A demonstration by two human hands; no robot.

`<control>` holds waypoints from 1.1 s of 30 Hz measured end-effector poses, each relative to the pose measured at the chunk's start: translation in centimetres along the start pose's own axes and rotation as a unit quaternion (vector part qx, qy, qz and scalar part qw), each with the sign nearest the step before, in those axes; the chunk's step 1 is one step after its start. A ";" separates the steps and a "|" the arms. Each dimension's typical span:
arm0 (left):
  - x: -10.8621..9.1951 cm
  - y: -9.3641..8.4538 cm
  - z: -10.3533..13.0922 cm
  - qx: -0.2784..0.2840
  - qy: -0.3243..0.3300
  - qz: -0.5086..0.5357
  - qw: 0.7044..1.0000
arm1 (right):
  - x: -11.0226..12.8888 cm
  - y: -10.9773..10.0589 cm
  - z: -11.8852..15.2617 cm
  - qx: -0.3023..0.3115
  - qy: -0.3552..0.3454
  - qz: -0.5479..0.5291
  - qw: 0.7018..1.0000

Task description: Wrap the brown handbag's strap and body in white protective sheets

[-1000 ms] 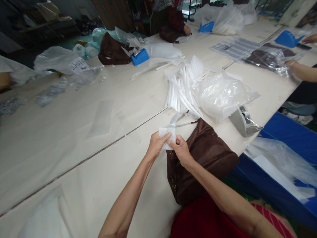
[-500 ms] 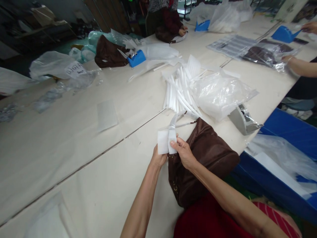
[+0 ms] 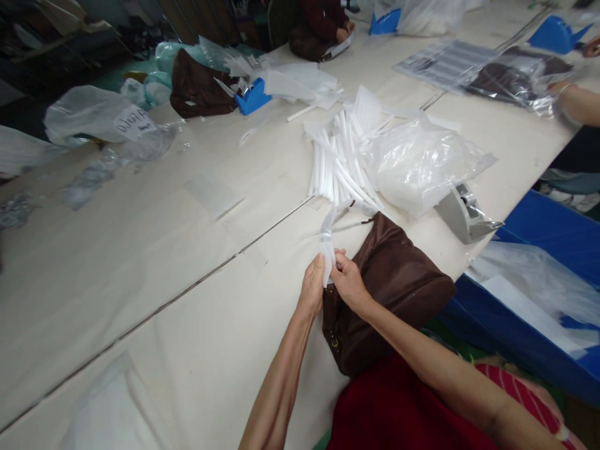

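Note:
A brown leather bag [image 3: 398, 281] lies at the table's front edge, against my body. Its strap, wrapped in white sheet [image 3: 327, 232], rises in a loop from the bag's left end. My left hand [image 3: 313, 284] presses the white wrap from the left, fingers closed round it. From the right, my right hand [image 3: 347, 278] pinches the same wrap just above the strap's buckle end. Most of my fingertips are hidden behind the wrap. Beyond the bag lies a pile of white foam tubes [image 3: 340, 162].
A grey tape dispenser [image 3: 462, 215] and a clear plastic bag [image 3: 422, 162] sit right of the tubes. Another brown bag [image 3: 199, 87] stands beside a blue dispenser [image 3: 253, 97]. Across the table a person's hands [image 3: 345, 31] work; another person's arm [image 3: 579, 103] reaches in at right.
The flat white piece that stuck out to the left is now folded round the strap. My left hand has moved right and up, closer to my right hand.

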State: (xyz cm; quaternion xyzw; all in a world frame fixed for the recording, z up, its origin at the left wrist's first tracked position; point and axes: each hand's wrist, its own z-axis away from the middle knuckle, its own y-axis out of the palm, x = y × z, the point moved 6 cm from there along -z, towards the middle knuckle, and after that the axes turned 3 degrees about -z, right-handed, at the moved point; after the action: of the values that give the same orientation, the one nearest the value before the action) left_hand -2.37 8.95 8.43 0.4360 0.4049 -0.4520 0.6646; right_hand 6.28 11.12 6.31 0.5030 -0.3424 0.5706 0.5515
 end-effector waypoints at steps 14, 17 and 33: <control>0.6 0.0 -0.5 -0.096 -0.013 0.066 0.993 | 1.0 -0.5 0.9 0.016 -0.005 0.056 0.998; 0.8 -0.1 -0.4 -0.113 -0.030 0.080 0.990 | 0.7 -0.3 1.6 0.090 0.024 -0.042 0.995; 0.2 -0.1 -0.2 -0.160 -0.005 -0.019 0.987 | 2.5 -1.7 1.8 0.191 0.065 -0.012 0.979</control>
State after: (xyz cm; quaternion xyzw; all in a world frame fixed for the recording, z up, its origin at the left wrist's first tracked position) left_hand -2.42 9.03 8.20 0.3139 0.4767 -0.3966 0.7190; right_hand 8.52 10.43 8.90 0.5649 -0.1844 0.6506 0.4728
